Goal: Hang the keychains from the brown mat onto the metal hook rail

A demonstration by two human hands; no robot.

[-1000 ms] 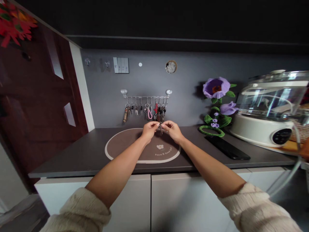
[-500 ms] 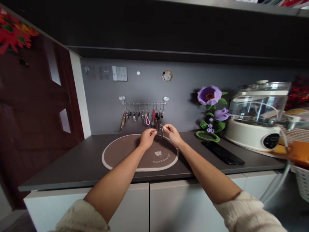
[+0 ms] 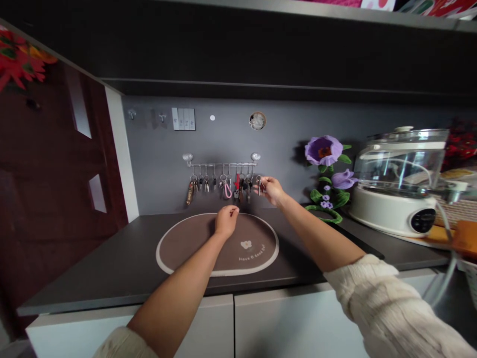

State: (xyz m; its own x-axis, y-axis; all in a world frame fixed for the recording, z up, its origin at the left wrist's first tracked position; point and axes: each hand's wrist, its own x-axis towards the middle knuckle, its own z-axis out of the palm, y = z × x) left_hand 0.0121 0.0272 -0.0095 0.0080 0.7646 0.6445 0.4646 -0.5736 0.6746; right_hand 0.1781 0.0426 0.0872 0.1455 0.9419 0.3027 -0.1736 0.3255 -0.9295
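Note:
My right hand [image 3: 274, 191] is raised beside the right end of the hook rail [image 3: 223, 164], its fingertips pinching a key ring [image 3: 259, 180] with a small metal key hanging from it. Lower down, over the brown mat [image 3: 194, 243], my left hand [image 3: 225, 222] is closed with thumb and fingers together; what it holds, if anything, is too small to tell. Several key sets hang from the rail, among them a pink loop strap [image 3: 227, 190], a red key holder [image 3: 237, 182] and a brown tag [image 3: 190, 194] at the left end.
A purple flower ornament [image 3: 323, 150] and a white appliance with a clear top [image 3: 391, 208] stand on the right of the dark counter [image 3: 122, 258]. My right forearm partly covers a black phone [image 3: 359, 241]. A dark cabinet [image 3: 238, 44] overhangs the counter.
My right hand has moved up and to the right with the key ring, away from the left hand, reaching rail level. The left hand stays low over the mat. The view has shifted slightly.

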